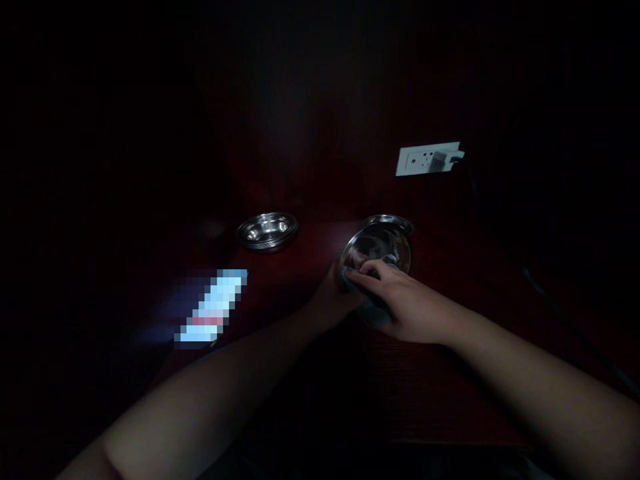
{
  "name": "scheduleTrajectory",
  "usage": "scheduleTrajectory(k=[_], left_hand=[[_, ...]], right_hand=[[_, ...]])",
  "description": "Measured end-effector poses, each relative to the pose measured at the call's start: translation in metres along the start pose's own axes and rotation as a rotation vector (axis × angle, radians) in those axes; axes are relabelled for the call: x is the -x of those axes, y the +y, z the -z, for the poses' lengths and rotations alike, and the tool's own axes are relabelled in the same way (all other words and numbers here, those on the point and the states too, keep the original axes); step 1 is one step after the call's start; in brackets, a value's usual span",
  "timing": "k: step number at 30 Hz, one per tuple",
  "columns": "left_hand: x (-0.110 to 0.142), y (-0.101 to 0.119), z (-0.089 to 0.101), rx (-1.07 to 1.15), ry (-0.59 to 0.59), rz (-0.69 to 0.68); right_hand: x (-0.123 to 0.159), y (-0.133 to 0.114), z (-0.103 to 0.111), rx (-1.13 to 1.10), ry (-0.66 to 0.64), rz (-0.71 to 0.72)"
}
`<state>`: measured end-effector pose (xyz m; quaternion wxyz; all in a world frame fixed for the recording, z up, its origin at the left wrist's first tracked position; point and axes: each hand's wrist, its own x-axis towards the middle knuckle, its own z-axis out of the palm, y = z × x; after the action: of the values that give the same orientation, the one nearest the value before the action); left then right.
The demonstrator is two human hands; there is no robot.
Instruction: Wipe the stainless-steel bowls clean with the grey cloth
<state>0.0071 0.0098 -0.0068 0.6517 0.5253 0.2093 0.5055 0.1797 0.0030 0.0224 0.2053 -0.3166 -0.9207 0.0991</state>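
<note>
A shiny metal bowl [385, 240] is tilted up off the dark red table, its inside facing me. My left hand [334, 300] grips it by the left rim; most of those fingers are hidden behind it. Inside the bowl, my right hand [395, 293] is closed on a bunched patterned cloth [389, 260] pressed against the metal. More of the cloth hangs below the palm, in shadow. Just behind the held bowl, a second metal bowl [395, 220] shows part of its rim.
Stacked metal bowls [267, 230] stand on the table to the left. Nearer me lies a lit, blurred-out screen [215, 307]. A white wall socket [427, 160] with a plug is at the back right; a dark cable [555, 307] runs down the right side. The surroundings are very dark.
</note>
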Motion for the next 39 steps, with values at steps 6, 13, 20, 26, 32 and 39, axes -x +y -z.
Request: scheduleTrajectory(k=[6, 13, 20, 26, 32, 39], left_hand=[[0.002, -0.004, 0.0, 0.04, 0.146, 0.144], [0.004, 0.0, -0.001, 0.108, 0.227, 0.144], [0.001, 0.002, -0.001, 0.094, 0.288, 0.161], [-0.001, -0.004, 0.007, 0.112, 0.339, 0.222], [0.0, -0.007, 0.01, 0.071, 0.394, 0.212], [-0.002, 0.0, 0.001, 0.036, 0.305, 0.175]], right_hand=[[0.0, -0.003, 0.001, -0.005, 0.007, -0.002], [-0.003, -0.006, 0.005, -0.102, 0.064, 0.128], [-0.005, -0.007, 0.009, -0.179, 0.045, 0.181], [-0.005, -0.008, 0.01, -0.186, 0.011, 0.147], [-0.003, -0.009, 0.011, -0.172, 0.018, 0.149], [-0.003, -0.006, 0.012, -0.174, 0.008, 0.197]])
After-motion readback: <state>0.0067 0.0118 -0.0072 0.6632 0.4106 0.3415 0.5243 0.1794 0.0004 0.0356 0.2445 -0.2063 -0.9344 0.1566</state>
